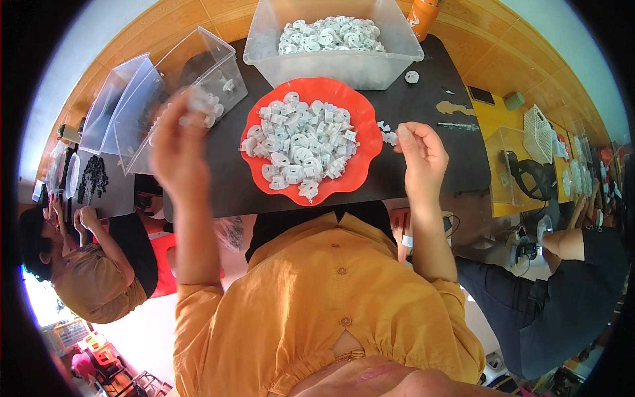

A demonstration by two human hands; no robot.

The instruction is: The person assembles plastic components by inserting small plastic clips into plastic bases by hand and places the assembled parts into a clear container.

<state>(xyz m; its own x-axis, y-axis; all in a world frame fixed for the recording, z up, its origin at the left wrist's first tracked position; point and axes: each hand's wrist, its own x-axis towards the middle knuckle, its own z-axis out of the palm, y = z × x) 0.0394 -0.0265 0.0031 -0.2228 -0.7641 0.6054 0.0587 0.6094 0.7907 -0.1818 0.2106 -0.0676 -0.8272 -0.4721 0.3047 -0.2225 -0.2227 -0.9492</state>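
Observation:
A red scalloped bowl (368,142) in front of me holds a heap of small white plastic parts (305,142), many with round faces. To its right, my right hand (424,159) is closed, thumb and fingers pinching a small white plastic piece (390,137) beside the rim. My left hand (180,149) is raised over a clear plastic bin (228,69) on the left and is smeared by motion. A blurred white plastic part (197,102) shows at its fingertips. More white parts lie in that bin, partly hidden behind the hand.
Beyond the bowl stands a large translucent tub (331,69) with more white parts. An orange cylinder (424,16) is beside it. One loose white part (412,77) lies on the dark table (397,102). Co-workers sit at the left (99,281) and right (555,298).

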